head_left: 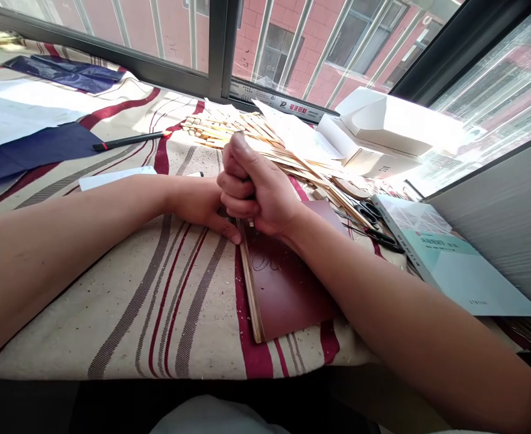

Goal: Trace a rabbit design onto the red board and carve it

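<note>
A dark red board [287, 295] lies on the striped cloth, with thin wooden strips [251, 289] along its left edge. My right hand [256, 187] is a closed fist over the board's far left corner, thumb on top; what it grips is hidden inside the fingers. Just left of it, my left hand [206, 208] rests low at the far end of the strips, its thumb against them. The fingers of that hand are mostly hidden behind the right fist.
Beyond the hands lies a pile of thin wooden sticks [274, 141]. A white box [378, 132], black scissors [369, 212] and a pale green book [455, 259] are at the right. A black pen [129, 141] and dark blue sheets [43, 150] lie left.
</note>
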A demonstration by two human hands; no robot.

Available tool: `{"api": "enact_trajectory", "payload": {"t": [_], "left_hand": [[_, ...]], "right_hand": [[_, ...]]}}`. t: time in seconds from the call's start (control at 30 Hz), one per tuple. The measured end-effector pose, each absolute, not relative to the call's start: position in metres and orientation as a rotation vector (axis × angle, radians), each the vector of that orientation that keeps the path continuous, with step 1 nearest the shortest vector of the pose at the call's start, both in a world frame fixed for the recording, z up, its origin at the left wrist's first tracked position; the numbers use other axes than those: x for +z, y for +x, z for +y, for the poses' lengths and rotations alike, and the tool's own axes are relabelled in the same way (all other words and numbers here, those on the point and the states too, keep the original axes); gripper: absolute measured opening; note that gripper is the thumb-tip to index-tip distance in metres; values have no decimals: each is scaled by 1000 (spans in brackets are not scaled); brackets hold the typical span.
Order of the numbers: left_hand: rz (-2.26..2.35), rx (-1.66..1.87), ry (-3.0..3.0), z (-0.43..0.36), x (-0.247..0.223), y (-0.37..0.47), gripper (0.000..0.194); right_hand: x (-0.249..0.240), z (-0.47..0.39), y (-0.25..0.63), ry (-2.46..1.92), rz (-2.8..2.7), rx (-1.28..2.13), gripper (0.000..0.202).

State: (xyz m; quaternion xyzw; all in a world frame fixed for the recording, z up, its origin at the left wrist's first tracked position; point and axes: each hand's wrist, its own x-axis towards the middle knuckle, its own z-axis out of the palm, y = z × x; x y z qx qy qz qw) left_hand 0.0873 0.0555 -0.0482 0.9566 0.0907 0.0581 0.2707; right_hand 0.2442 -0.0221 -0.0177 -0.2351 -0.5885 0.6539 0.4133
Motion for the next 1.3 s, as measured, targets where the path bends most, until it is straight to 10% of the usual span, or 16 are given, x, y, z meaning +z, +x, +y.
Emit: {"api": "enact_trajectory", "payload": {"t": [0.17, 0.57, 1.3], "left_hand": [[290, 176, 2598, 53, -40, 89, 49], [408, 11, 2640, 47, -35, 84, 90], [405, 13, 2751, 41, -37, 90, 107]], "right_hand": [[-23, -28, 230, -879, -1032, 1246, 59], [16, -15, 294, -770, -1076, 1201, 67], [19, -49, 258, -653, -1172, 1254, 60]]}}
